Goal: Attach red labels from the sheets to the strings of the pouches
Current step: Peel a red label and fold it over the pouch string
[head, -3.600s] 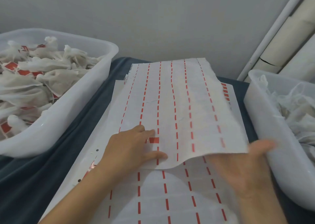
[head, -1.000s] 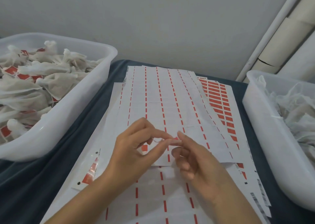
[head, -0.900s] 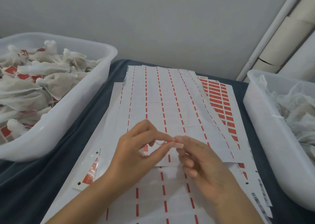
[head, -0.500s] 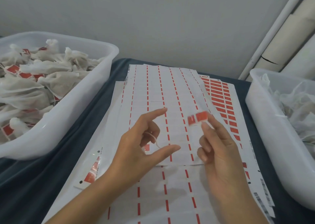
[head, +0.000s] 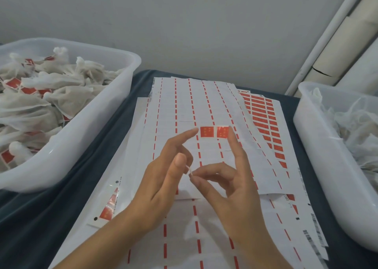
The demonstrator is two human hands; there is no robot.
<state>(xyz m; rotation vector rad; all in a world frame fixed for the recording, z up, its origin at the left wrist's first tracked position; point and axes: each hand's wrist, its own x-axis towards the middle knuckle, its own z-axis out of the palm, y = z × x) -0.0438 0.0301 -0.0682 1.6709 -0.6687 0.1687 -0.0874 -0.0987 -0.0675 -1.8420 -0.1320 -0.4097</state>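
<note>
Your right hand (head: 231, 189) holds the label (head: 214, 132) on its raised forefinger, above the sheets (head: 184, 109), sticky side kept free, I think. Its thumb and another finger pinch a white scrap (head: 189, 170). Your left hand (head: 161, 185) is relaxed, holding nothing.
</note>
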